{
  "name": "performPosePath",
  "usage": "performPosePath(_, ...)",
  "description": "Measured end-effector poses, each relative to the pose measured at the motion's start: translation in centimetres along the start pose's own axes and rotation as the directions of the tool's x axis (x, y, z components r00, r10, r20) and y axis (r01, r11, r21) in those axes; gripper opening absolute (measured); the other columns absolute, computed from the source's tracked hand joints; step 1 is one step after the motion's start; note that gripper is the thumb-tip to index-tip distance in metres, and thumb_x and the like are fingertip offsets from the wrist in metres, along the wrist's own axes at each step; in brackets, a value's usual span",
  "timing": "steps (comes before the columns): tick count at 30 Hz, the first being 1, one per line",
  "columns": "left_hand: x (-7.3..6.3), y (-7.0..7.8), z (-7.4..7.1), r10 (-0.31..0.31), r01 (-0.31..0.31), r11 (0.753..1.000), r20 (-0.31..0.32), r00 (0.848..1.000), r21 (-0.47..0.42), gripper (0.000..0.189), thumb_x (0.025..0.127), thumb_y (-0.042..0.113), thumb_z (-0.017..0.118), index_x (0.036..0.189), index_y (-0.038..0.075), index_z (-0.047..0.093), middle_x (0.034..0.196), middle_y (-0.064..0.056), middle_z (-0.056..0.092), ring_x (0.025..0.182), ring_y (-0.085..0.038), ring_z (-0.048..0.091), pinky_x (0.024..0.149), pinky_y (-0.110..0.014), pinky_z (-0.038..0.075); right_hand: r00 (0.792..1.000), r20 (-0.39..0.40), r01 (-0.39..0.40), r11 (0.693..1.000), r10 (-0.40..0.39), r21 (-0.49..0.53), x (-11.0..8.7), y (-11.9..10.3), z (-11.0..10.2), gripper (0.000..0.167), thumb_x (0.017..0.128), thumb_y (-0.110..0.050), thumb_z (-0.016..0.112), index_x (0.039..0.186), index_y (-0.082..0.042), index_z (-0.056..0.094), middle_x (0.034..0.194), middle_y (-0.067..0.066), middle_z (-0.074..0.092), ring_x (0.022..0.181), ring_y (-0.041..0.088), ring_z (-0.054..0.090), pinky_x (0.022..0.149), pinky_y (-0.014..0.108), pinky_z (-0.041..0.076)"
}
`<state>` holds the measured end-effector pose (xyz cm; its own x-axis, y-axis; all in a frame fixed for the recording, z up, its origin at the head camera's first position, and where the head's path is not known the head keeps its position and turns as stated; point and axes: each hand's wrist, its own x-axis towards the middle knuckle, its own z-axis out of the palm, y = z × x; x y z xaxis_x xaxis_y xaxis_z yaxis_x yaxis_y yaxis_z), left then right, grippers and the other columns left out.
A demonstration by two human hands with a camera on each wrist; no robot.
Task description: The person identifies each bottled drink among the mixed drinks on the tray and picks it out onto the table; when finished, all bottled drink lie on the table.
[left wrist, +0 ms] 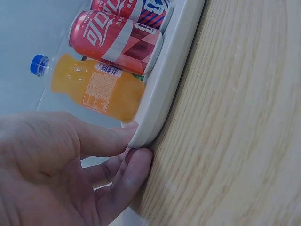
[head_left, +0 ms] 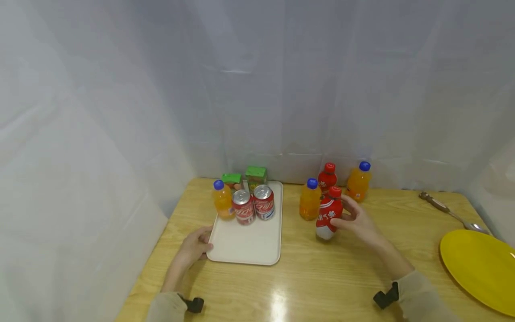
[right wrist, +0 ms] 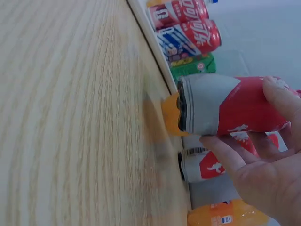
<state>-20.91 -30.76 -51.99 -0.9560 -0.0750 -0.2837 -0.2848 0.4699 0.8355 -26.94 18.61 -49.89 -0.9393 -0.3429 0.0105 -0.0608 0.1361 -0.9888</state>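
Observation:
A white tray [head_left: 249, 246] lies on the wooden table, and my left hand [head_left: 193, 246] pinches its near left corner between thumb and fingers. On the tray stand two red cola cans [head_left: 243, 207], an orange juice bottle [head_left: 223, 201] with a blue cap, and green boxes [head_left: 256, 176] behind them. My right hand [head_left: 358, 223] grips a red and white bottle [head_left: 329, 214] with a red cap. In the right wrist view that bottle [right wrist: 225, 104] is raised off the table, its base showing. Behind it stands a similar red bottle [head_left: 327, 176].
Orange juice bottles [head_left: 310, 201] with blue caps stand either side of the red bottles. At the right lie a yellow plate [head_left: 479, 268] and a spoon [head_left: 450, 212] with a brown handle. A pale sheet [head_left: 301, 98] hangs behind the table.

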Motion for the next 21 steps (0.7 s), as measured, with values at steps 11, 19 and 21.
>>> performPosePath(11, 0.0, 0.0, 0.0, 0.003, -0.003, 1.0, -0.012, 1.0, -0.003, 0.062, 0.094, -0.012, 0.064, 0.153, 0.001, 0.051, 0.1, -0.012, 0.054, 0.081, -0.02, 0.058, 0.065, -0.028, 0.059, 0.994, -0.083, 0.063, 0.992, -0.072, -0.114, 0.8, 0.3, -0.5, 0.077, 0.097, -0.011, 0.075, 0.162, -0.007, 0.034, 0.162, 0.027, 0.039, 0.137, 0.052, 0.051, 0.092, 0.018, 0.057)
performPosePath(19, -0.1, -0.1, 0.0, 0.009, -0.009, 1.0, -0.009, 1.0, -0.004, 0.061, 0.094, -0.012, 0.064, 0.153, 0.0, 0.051, 0.099, -0.012, 0.054, 0.081, -0.02, 0.059, 0.065, -0.03, 0.061, 0.982, -0.178, 0.042, 0.989, -0.067, -0.141, 1.3, 0.6, -0.7, 0.077, 0.096, -0.008, 0.075, 0.162, -0.005, 0.035, 0.159, 0.028, 0.043, 0.138, 0.052, 0.05, 0.091, 0.009, 0.052)
performPosePath(21, -0.1, 0.0, 0.0, 0.006, -0.006, 1.0, -0.011, 1.0, -0.008, 0.062, 0.094, -0.012, 0.064, 0.152, 0.0, 0.051, 0.099, -0.011, 0.053, 0.081, -0.02, 0.059, 0.065, -0.029, 0.06, 0.977, -0.202, 0.044, 0.988, -0.074, -0.15, 1.5, 0.7, -0.7, 0.077, 0.096, -0.008, 0.075, 0.161, -0.004, 0.035, 0.157, 0.028, 0.044, 0.139, 0.05, 0.05, 0.092, 0.007, 0.05)
